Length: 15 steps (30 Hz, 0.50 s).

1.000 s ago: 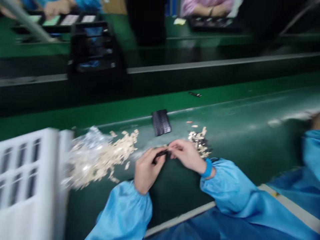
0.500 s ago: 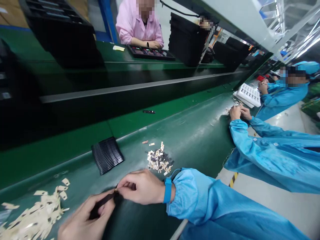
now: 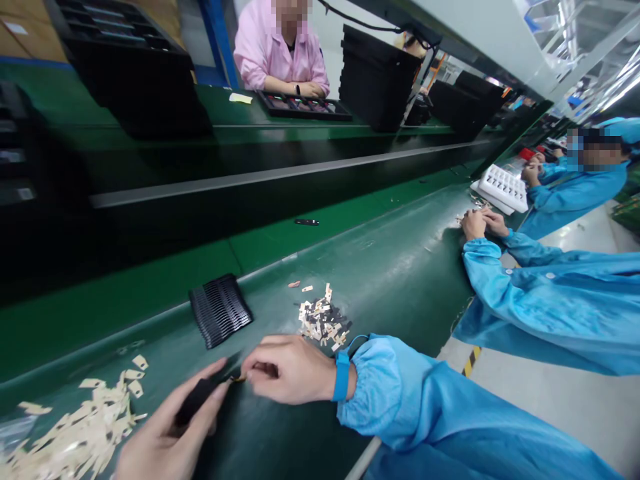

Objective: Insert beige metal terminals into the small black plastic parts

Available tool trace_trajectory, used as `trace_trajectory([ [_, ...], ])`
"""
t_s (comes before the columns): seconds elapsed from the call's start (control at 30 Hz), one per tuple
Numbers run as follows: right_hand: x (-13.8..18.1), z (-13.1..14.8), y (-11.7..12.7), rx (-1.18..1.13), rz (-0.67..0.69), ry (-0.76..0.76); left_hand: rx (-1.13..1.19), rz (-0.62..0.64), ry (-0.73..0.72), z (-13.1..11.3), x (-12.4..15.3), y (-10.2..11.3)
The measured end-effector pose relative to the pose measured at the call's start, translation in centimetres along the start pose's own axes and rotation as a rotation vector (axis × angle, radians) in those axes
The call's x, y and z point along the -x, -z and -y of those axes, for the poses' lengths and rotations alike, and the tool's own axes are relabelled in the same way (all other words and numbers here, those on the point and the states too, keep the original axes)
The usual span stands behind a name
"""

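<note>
My left hand (image 3: 165,433) grips a thin black strip (image 3: 197,398) low at the front of the green bench (image 3: 400,280). My right hand (image 3: 290,368) pinches a tiny piece at the strip's right end, fingers closed. A blue wrist strap (image 3: 342,375) sits on my right wrist. Just beyond the hands lies a neat row of black strips (image 3: 220,309). A small heap of tan and dark bits (image 3: 323,320) lies right of that, and a larger scatter of tan tabs (image 3: 75,430) spreads at the lower left.
A co-worker in a blue coat (image 3: 540,293) works at my right with both hands on the bench, beside a white tray (image 3: 504,188). Across the belt a person in pink (image 3: 280,53) sits at a dark tray (image 3: 303,107). Black bins (image 3: 377,77) stand behind.
One second ago the view pointed down and was blurred; it has swung up and right. Since half a second ago my left hand has slid slightly along the strip; the right keeps pinching.
</note>
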State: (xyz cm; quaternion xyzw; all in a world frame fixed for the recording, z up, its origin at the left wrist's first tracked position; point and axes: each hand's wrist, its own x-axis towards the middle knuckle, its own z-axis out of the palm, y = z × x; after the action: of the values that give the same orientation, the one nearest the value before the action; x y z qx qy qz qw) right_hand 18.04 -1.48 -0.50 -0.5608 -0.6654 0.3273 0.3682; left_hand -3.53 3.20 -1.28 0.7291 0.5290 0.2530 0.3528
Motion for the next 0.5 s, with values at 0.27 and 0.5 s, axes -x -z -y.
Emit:
trace_trajectory([
  [0.27,0.1,-0.1,-0.1,0.108,-0.019,0.071,0.068,0.080,0.185,-1.3,0.0,-0.6],
  [0.5,0.2,0.5,-0.4,0.183,-0.071,0.087,0.042,-0.012,0.110,-1.6,0.7,-0.9],
])
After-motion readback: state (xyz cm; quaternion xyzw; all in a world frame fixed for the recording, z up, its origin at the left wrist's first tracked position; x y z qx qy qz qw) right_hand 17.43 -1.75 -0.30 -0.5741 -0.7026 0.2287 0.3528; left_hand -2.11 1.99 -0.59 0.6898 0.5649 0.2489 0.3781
